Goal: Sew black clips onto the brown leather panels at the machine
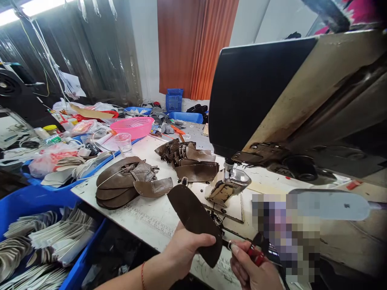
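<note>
While the left hand [181,247] pinches it, the leather piece [195,219] slants up-left — right hand [252,268] clamps red-handled snips [255,253].

Centre frame: pile of brown leather pieces [127,183] on white worktop [151,219]; pink plastic basket [133,127] behind; grey sewing machine [290,108] right; blue plastic crate [36,237] lower left.

My left hand [184,247] reaches in from the near left, forearm bare with a thin red band at the wrist, thumb stretched flat on top and fingers curled beneath in a pinch. My right hand [250,268] sits near and just to its right, knuckles up, fingers closed in a tight grip.
</note>
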`<act>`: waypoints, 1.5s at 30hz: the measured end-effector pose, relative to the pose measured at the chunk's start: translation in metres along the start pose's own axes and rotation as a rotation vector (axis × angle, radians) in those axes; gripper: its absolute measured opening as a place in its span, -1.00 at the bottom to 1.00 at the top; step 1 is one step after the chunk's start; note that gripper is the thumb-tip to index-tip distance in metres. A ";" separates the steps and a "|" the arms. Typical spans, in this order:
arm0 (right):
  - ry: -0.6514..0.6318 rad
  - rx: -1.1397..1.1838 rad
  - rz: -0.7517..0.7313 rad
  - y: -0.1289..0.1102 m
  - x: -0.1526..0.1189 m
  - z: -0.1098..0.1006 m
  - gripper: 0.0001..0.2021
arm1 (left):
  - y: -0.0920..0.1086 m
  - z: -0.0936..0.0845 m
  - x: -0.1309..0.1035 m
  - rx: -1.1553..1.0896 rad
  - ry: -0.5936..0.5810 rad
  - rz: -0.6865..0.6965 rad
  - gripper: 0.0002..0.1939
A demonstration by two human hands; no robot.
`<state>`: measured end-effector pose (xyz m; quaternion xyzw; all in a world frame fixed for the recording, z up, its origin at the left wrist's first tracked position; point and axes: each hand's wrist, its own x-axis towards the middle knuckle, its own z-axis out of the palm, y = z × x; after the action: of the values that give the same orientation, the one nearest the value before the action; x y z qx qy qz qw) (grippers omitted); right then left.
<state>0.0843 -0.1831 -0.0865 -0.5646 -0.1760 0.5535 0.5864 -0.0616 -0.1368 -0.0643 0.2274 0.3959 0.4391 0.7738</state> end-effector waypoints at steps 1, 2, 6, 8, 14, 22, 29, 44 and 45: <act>-0.006 -0.005 0.004 0.000 0.000 0.001 -0.59 | 0.000 0.000 0.000 -0.003 -0.007 0.010 -0.56; -0.011 -0.013 0.006 0.001 0.000 0.001 -0.59 | -0.001 0.000 0.000 -0.003 -0.013 0.012 -0.57; 0.009 -0.037 -0.020 0.004 0.004 0.002 -0.57 | -0.001 0.001 0.000 0.008 -0.014 0.010 -0.60; 0.008 -0.041 -0.022 0.005 0.005 0.002 -0.56 | -0.001 0.000 0.000 0.017 -0.013 0.020 -0.60; 0.007 -0.062 -0.011 0.003 0.003 0.003 -0.57 | -0.003 0.001 0.001 0.074 0.009 0.053 -0.50; 0.008 -0.094 -0.008 -0.003 0.000 0.008 -0.56 | 0.000 0.003 0.000 0.116 0.008 0.055 -0.55; 0.069 -0.073 -0.034 -0.008 -0.007 0.020 -0.55 | 0.000 0.004 0.003 0.128 -0.042 0.091 -0.61; 0.049 -0.053 -0.024 -0.006 -0.003 0.025 -0.56 | 0.004 0.003 0.008 0.237 -0.025 0.065 -0.77; 0.038 -0.056 -0.026 -0.006 -0.003 0.026 -0.57 | 0.005 0.003 0.009 0.253 -0.014 0.066 -0.79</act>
<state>0.0642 -0.1715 -0.0723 -0.5891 -0.1874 0.5298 0.5806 -0.0588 -0.1268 -0.0626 0.3391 0.4350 0.4092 0.7268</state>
